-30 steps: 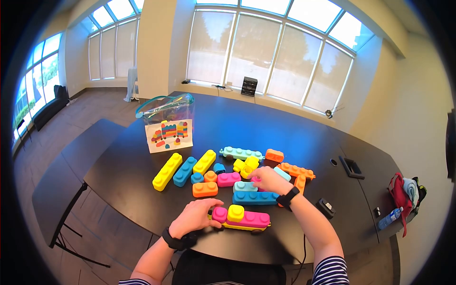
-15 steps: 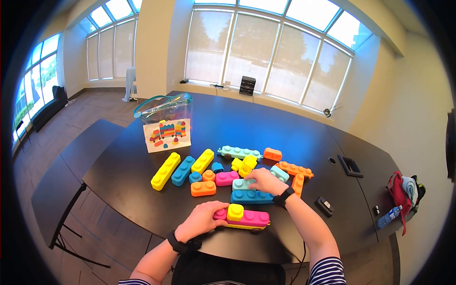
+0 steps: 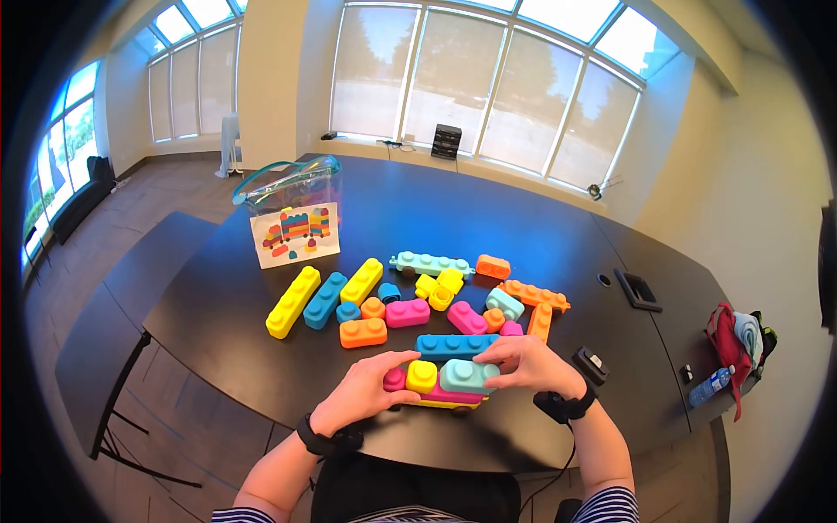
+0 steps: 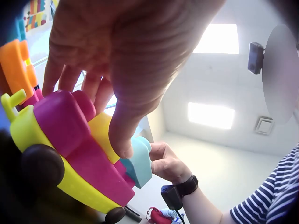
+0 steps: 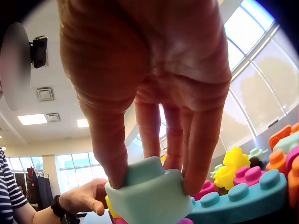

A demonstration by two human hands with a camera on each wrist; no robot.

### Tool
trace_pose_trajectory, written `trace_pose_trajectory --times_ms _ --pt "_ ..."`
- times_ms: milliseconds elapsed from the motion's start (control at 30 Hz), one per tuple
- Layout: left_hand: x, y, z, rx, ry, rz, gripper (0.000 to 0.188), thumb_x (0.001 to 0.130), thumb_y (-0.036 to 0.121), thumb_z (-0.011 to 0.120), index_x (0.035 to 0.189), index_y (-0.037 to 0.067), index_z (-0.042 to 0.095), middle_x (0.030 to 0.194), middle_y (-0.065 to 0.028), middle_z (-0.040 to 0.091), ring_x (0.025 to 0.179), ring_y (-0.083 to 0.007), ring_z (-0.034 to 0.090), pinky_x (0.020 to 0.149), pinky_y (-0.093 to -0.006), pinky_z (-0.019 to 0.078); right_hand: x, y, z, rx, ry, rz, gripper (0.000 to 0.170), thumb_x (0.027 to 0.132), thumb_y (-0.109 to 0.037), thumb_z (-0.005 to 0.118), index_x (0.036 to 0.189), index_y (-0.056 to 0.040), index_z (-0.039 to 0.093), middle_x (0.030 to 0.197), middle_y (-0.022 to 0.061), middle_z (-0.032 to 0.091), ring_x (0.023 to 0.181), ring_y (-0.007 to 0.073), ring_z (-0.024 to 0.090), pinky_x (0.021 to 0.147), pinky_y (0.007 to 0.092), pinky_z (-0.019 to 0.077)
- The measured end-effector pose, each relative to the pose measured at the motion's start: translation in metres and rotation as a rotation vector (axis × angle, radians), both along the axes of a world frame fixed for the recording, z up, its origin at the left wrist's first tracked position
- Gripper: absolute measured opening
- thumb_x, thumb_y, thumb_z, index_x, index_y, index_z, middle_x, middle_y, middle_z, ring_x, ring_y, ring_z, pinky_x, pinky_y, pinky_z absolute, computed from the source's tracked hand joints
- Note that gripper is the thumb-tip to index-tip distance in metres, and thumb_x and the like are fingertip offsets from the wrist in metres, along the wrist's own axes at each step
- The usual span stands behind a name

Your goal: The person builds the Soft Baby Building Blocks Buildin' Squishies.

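Near the table's front edge stands a wheeled yellow wagon (image 4: pixel 86 193) with magenta blocks (image 4: pixel 100 172) on top. A small yellow block (image 3: pixel 422 376) sits on the magenta layer. My left hand (image 3: pixel 366 394) holds this stack from the left, thumb on the near side of the yellow block and fingers behind. With thumb and fingers, my right hand (image 3: pixel 534 366) pinches a light-blue two-stud block (image 3: pixel 469 376) by its ends. That block is over the right part of the magenta layer, beside the yellow block; its underside is hidden.
Just behind the wagon lies a long blue block (image 3: pixel 455 346). Farther back are several loose blocks, a light-blue wheeled base (image 3: pixel 432 264) and an orange base (image 3: pixel 534 295). A clear bag (image 3: pixel 296 231) with a picture card stands back left; a water bottle (image 3: pixel 711 386) is at right.
My right hand has picked up the light-blue block from behind the blue one and brought it toward me, over the wagon. My left hand has shifted from the wagon's left end to the yellow block.
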State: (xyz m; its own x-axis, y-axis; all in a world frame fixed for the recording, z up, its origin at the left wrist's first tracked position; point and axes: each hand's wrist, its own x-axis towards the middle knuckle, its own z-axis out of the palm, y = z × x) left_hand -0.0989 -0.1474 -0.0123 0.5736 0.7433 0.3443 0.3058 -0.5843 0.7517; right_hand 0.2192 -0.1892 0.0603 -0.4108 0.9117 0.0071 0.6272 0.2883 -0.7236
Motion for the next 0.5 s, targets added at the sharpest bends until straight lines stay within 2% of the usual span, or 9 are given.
trace_pose_trajectory --times_ms 200,300,400,500 --pt "0.003 0.004 -0.013 0.01 0.038 0.03 0.059 0.08 0.02 0.092 0.133 0.007 0.069 0.111 -0.0144 0.074 0.103 -0.0325 0.073 0.091 -0.0392 0.0568 -0.006 0.003 -0.014 0.095 -0.077 0.045 0.042 0.084 -0.015 0.086 0.125 -0.006 0.077 0.111 0.0083 0.072 0.1 0.0194 0.072 0.084 0.0315 0.0638" --pt "0.001 0.004 -0.008 -0.052 0.041 0.023 0.057 0.08 0.02 0.09 0.131 0.008 0.069 0.114 -0.016 0.075 0.106 -0.0372 0.071 0.094 -0.0433 0.0559 -0.009 0.004 -0.014 0.126 -0.087 0.055 0.042 0.084 -0.015 0.087 0.125 -0.0067 0.078 0.111 0.0075 0.072 0.099 0.019 0.072 0.084 0.0315 0.0648" --pt "0.002 0.003 -0.006 -0.045 0.073 0.032 0.057 0.08 0.018 0.091 0.132 0.007 0.069 0.111 -0.0143 0.075 0.102 -0.0334 0.072 0.091 -0.0399 0.0569 -0.008 0.005 -0.017 0.119 -0.086 0.066 0.041 0.085 -0.016 0.086 0.124 -0.007 0.078 0.111 0.0077 0.072 0.099 0.0192 0.072 0.084 0.0312 0.0648" --pt "0.002 0.003 -0.006 -0.041 0.082 0.032 0.056 0.08 0.018 0.091 0.131 0.007 0.069 0.111 -0.0141 0.075 0.103 -0.0334 0.072 0.091 -0.0407 0.0566 -0.007 0.007 -0.02 0.085 -0.081 0.069 0.04 0.087 -0.016 0.085 0.125 -0.0071 0.077 0.113 0.0079 0.07 0.101 0.0192 0.071 0.085 0.0309 0.0643"
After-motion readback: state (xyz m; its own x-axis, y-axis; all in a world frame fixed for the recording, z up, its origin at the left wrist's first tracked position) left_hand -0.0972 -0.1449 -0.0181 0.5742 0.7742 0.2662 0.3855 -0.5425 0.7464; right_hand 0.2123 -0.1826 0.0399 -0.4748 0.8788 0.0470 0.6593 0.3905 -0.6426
